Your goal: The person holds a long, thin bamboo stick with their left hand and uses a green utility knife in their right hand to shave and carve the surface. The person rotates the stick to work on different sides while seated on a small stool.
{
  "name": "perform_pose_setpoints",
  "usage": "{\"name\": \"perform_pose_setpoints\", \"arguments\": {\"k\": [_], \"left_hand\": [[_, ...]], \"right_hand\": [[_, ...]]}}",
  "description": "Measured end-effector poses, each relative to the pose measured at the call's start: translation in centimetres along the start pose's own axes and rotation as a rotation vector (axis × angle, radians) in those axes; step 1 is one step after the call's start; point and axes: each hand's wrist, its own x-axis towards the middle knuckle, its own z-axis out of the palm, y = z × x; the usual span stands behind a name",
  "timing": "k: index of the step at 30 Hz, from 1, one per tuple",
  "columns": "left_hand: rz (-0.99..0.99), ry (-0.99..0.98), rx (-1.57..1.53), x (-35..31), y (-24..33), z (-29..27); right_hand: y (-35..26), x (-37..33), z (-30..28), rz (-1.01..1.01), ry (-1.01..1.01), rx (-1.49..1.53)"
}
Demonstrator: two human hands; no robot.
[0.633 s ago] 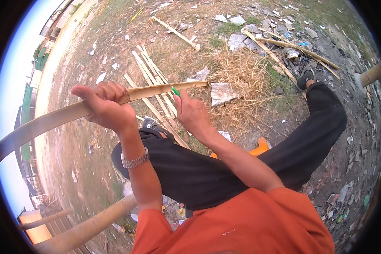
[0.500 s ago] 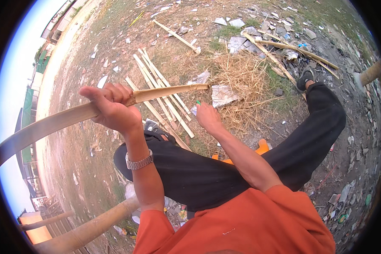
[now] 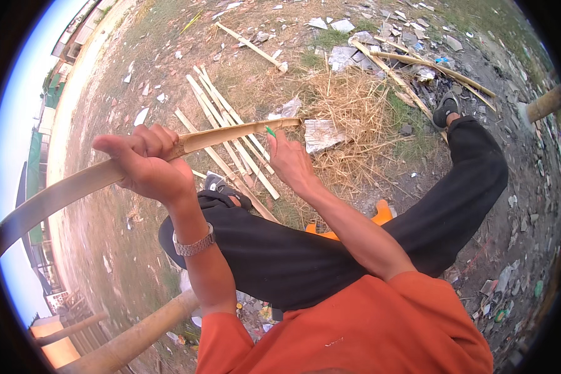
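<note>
My left hand [image 3: 149, 159] is wrapped round a long split bamboo strip [image 3: 230, 133], thumb up. One end of the strip runs off to the far left; its other end rests at the edge of a pale, scored wooden block [image 3: 323, 136] on the ground. Close below that end, my right hand [image 3: 291, 161] is closed on a small tool. Only a bright green end [image 3: 270, 131] of the tool shows beside the strip; the rest is hidden by the fingers, so its kind is unclear.
Several split bamboo strips [image 3: 220, 112] lie on the ground beyond my left foot. Shavings [image 3: 361, 118] are heaped round the block. Longer bamboo pieces [image 3: 439, 67] and rubble lie at far right. An orange object [image 3: 383, 213] sits between my legs. A bamboo pole [image 3: 134, 327] stands at lower left.
My right hand has moved up and left along the strip, and its green-ended tool is now at the strip's edge. My left hand and the strip have shifted slightly left.
</note>
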Motion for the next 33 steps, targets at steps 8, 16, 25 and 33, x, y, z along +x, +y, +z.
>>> {"name": "perform_pose_setpoints", "arguments": {"k": [8,16,25,33], "left_hand": [[0.018,0.012,-0.022,0.1,-0.5,-0.2],[-0.008,-0.011,-0.024,0.0,-0.1,0.1],[0.039,-0.064,0.003,-0.8,-0.5,0.6],[0.158,-0.685,0.298,0.4,-3.7,-2.6]], "right_hand": [[0.1,0.0,0.0,0.032,-0.035,-0.052],[5.8,0.2,2.4,0.112,-0.036,-0.189],[2.5,-1.3,0.7,-0.012,0.117,0.137],[-3.7,1.2,-0.4,-0.085,0.022,0.370]]}}
